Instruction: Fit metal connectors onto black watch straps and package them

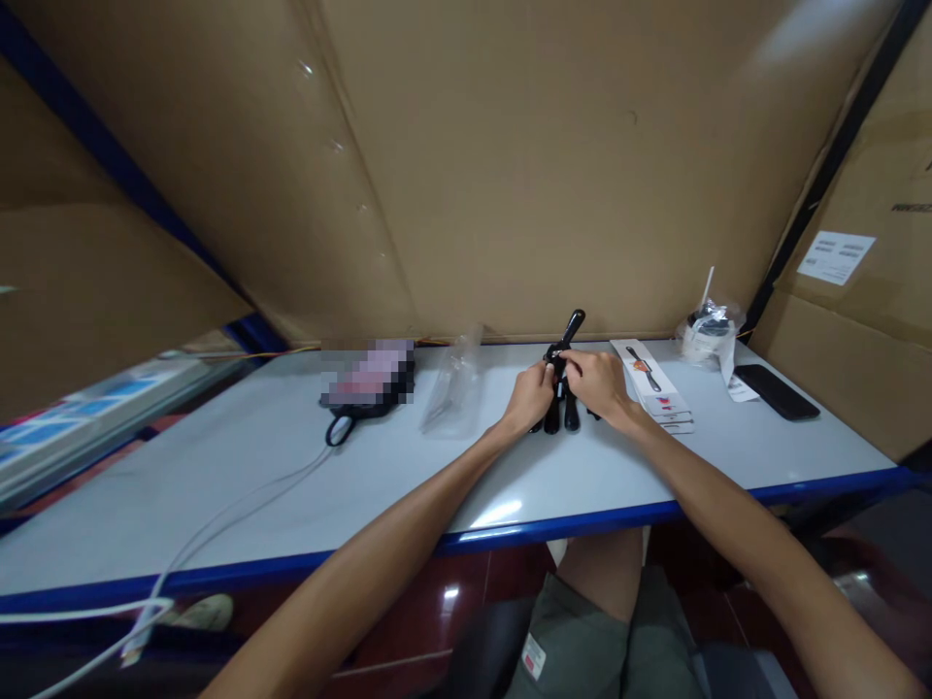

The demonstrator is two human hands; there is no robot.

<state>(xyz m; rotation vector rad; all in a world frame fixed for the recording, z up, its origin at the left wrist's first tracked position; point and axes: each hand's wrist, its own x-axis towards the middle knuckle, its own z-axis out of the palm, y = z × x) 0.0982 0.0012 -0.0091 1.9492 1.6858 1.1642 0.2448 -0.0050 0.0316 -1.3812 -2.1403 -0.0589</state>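
Observation:
My left hand [531,396] and my right hand [595,383] meet over a cluster of black-handled tools on the table. One tool [575,326] angles up and away past my fingertips, and its kind is not clear. Both hands are closed with the fingertips together at its small metal part, which they partly cover. Below them, more black handles [551,417] point toward me. Just right of my right hand lies a stack of printed white cards [641,371], the top one picturing a long black-handled tool.
Left of my hands lie a clear plastic bag [455,388] and a blurred-out device [371,377] with a white cable [240,500]. To the right are a plastic-wrapped cup [708,335] and a black phone [777,391]. Cardboard walls [510,194] enclose the table [408,495].

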